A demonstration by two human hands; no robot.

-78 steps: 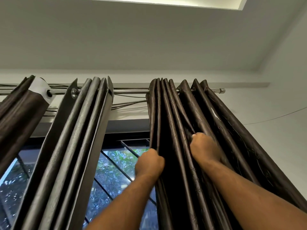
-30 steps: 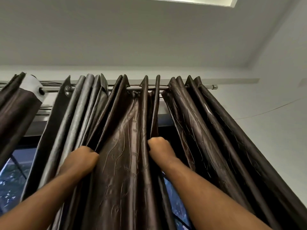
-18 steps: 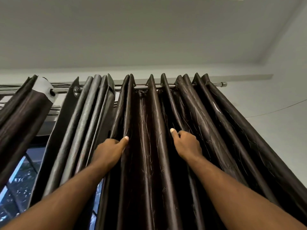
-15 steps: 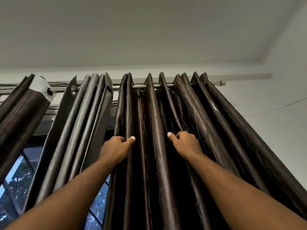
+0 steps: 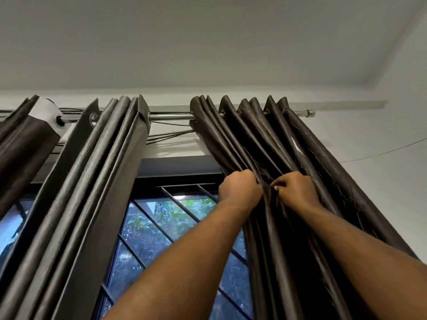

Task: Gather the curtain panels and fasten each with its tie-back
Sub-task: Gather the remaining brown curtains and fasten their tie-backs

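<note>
The curtain [image 5: 265, 139] hangs bunched at the right end of the rod [image 5: 171, 116]. Your left hand [image 5: 239, 189] & right hand [image 5: 293, 190] sit close together below the rod, fingers curled tight round its folds. Fabric is dark brown, glossy, creased. A second panel [image 5: 104, 169] hangs further left on the rod, w/ window [image 5: 161, 227] showing between.

1 head cam, angled steeply up, close to curtain panel [image 5: 265, 139], rod [image 5: 171, 116] above.
</note>
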